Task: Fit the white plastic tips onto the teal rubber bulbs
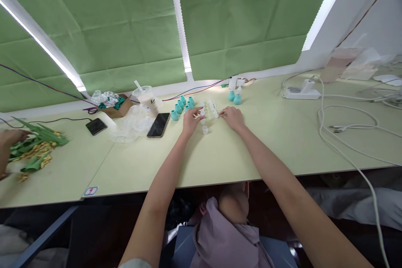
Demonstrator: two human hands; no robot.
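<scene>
My left hand [191,121] has its thumb and fingers closed around a small white plastic piece [202,113] above the table. A small clear cup-like piece [205,130] stands just below those fingers. My right hand [232,118] is closed in a pinch at the right edge of a cluster of small white pieces [211,106]; what lies between its fingertips is too small to make out. Several teal vase-shaped pieces [177,109] stand behind and left of my left hand. Beyond my right hand are two more teal pieces [237,99] with white tips.
Left of my hands lie a phone [158,125], a crumpled plastic bag [132,125], a drink cup [148,100] and a cardboard box [117,109]. A co-worker's hand [12,138] is over green and yellow pieces [37,146] at far left. A power strip [302,94] and white cables occupy the right.
</scene>
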